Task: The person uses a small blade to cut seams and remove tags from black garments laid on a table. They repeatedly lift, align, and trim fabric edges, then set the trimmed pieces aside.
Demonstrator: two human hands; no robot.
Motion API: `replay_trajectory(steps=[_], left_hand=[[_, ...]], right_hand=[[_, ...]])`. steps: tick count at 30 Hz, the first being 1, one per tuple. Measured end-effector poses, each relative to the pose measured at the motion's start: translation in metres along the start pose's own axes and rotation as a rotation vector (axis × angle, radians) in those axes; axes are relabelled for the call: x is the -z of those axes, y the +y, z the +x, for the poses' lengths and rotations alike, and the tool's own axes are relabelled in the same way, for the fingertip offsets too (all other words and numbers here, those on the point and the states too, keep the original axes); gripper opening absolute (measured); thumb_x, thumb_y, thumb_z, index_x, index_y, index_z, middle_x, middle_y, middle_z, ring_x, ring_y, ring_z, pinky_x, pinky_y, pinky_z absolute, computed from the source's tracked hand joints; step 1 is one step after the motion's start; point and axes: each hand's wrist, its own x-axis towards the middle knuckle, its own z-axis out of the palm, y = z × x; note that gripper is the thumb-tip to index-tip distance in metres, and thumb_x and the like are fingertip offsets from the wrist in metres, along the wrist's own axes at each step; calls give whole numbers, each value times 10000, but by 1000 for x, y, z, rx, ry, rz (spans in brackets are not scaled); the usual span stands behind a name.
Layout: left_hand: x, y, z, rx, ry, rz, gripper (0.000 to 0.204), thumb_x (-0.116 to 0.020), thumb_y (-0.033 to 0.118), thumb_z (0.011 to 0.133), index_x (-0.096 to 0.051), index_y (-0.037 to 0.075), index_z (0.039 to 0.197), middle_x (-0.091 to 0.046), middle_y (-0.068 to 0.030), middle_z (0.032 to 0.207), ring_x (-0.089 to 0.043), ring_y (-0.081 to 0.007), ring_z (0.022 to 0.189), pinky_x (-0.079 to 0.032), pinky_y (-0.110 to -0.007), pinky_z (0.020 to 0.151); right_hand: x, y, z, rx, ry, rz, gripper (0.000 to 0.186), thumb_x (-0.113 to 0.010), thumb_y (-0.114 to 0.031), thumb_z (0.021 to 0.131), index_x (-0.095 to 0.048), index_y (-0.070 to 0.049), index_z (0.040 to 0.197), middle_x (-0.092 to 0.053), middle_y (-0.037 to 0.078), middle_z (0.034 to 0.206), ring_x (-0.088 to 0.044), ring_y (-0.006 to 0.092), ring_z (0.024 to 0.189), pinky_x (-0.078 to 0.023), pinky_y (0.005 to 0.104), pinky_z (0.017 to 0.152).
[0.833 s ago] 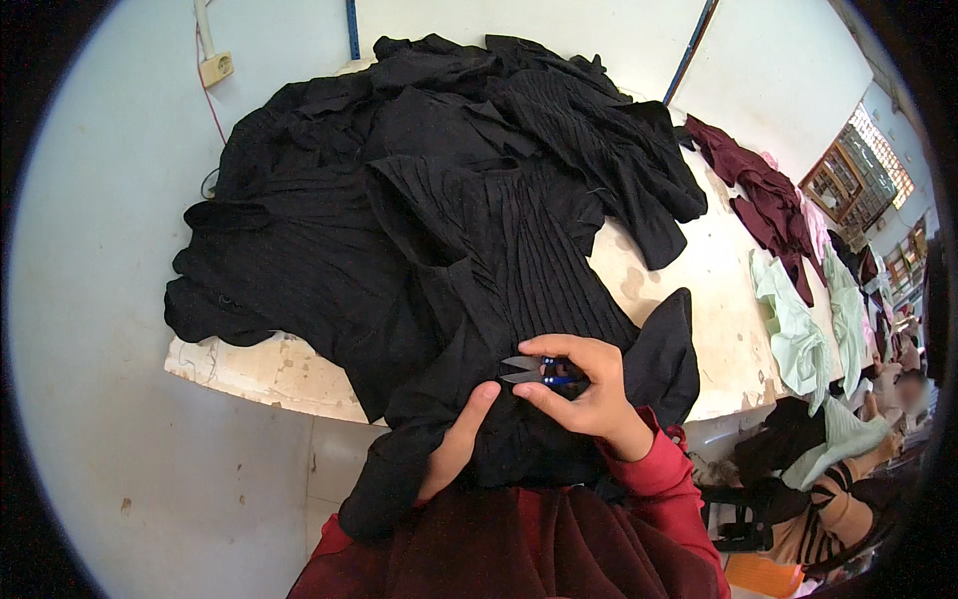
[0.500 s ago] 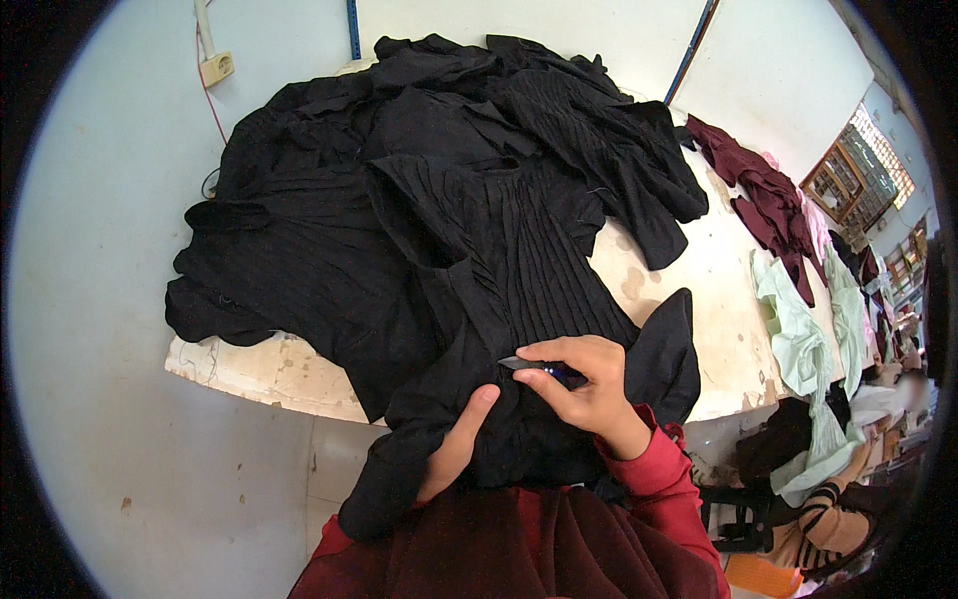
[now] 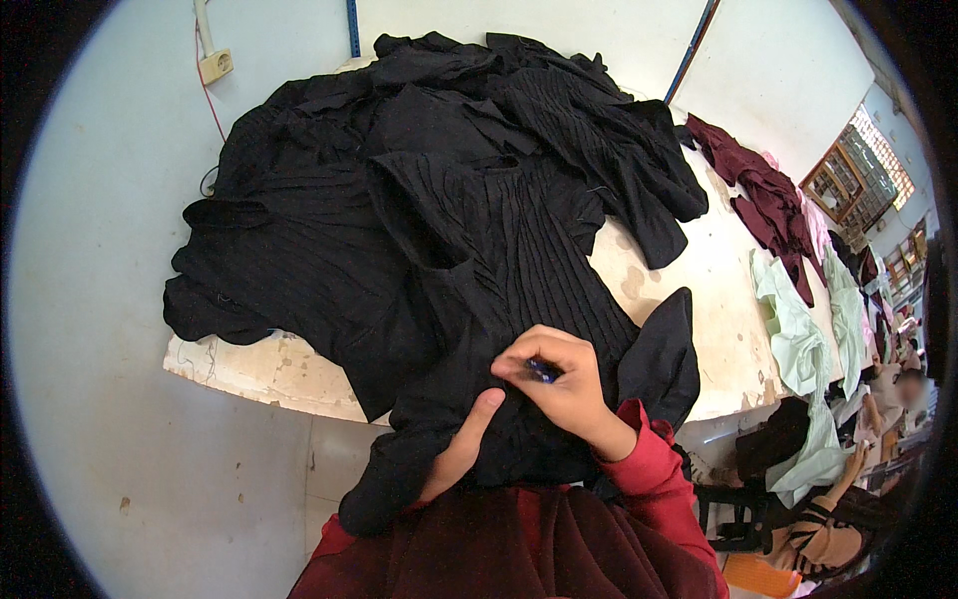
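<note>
A black pleated garment point(image 3: 559, 270) is spread over the near edge of the table and hangs toward my lap. My left hand point(image 3: 461, 454) grips its near part, thumb on top and the other fingers hidden beneath the cloth. Just to the right, my right hand point(image 3: 564, 384) is closed around small thread snips point(image 3: 542, 370) with a dark blue part showing in the palm. Its thumb and forefinger come together close above the cloth, slightly beyond my left thumb. Whether they also pinch a thread is too small to tell.
More black pleated garments point(image 3: 429, 120) are heaped across the pale, stained table point(image 3: 714, 339). Farther right lie maroon cloth point(image 3: 758, 190) and pale green cloth point(image 3: 798, 339), the green hanging over the edge. A co-worker's striped sleeve point(image 3: 823, 529) shows at lower right. A white wall point(image 3: 90, 299) stands left.
My right hand has shifted slightly left and turned, drawing its fingertips together; the snips' blade, visible before, is now hidden or blurred. My left hand has barely moved.
</note>
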Motion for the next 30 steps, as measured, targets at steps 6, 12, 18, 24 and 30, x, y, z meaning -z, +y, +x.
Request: replay_trajectory(steps=[6,12,18,24,30], left_hand=[[2,10,-1,-116,0,126,445,-610,271,897,-539,-44,1203,-577,-178,1196,-544,-279,1111,-383,-330,991],[5,14,2,-205,-150,156,369,-618,211,883,-574,-36,1154,-633,-157,1103,-604,-268,1009,-432,-345,922],[9,8,-1,-307,-120,320,411,-653,240,857,-577,-39,1149,-636,-165,1078,-599,-279,1015,-431,-344,929],[3,-7,2,-222,-130,187,489,-653,264,859,-524,-41,1219,-572,-173,1206,-556,-279,1090,-401,-337,973],[11,-10,-10,307,-285,-23,568,-592,325,908,-418,-25,1319,-489,-130,1302,-470,-253,1185,-331,-342,1041]], right_hand=[[5,-11,15,-32,160,-3,241,-713,-8,743,-671,-46,977,-598,72,943,-595,166,837,-475,287,720],[-4,-5,22,161,-128,-228,448,-674,43,602,-697,-145,1008,-561,79,1032,-615,237,922,-502,308,747],[12,14,41,21,323,-50,54,-602,-10,816,-640,-36,844,-576,56,821,-585,146,717,-455,244,671],[-11,3,21,-360,-53,368,421,-726,-36,776,-525,-67,1145,-582,-11,823,-514,26,694,-377,165,583],[-1,16,10,-532,263,684,436,-737,-40,764,-472,-98,1106,-564,-36,859,-489,17,655,-351,159,536]])
